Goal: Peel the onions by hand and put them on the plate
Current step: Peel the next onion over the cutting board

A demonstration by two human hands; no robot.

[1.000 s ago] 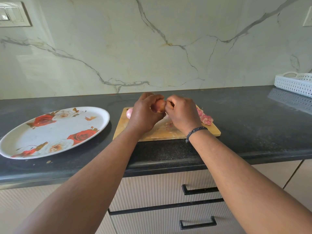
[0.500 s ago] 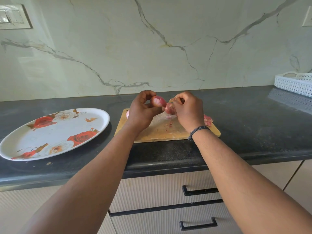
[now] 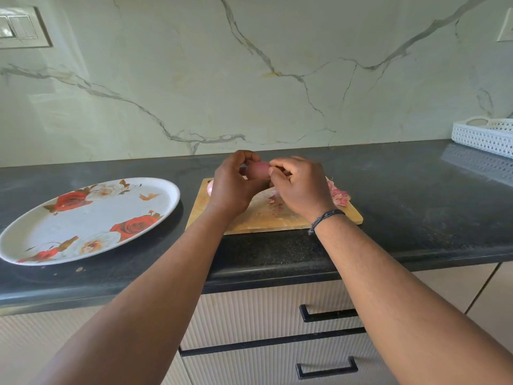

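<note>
Broadly, a glossy marble-look backsplash [image 3: 249,79] with grey veins rises behind a dark speckled stone countertop [image 3: 402,195]. Below it run ribbed cream drawers [image 3: 266,309] with black bar handles. On the counter's left lies a large oval plate [image 3: 36,240], smooth and white, printed with red roses and holding no onion. Just beside it on the right sits a rectangular wooden cutting board [image 3: 266,220], pale and scuffed. A white perforated basket [image 3: 483,134] stands far right against the wall. Over the board, the left hand [image 3: 230,187] curls its fingers and thumb around a small round reddish onion [image 3: 256,170], held up off the wood. The right hand [image 3: 301,187], a dark braided band at its wrist, pinches at the onion's right end with its fingertips. Papery pink onion peels [image 3: 340,194] heap at the board's right back edge, and another pale onion [image 3: 210,187] peeks from behind the left hand.
</note>
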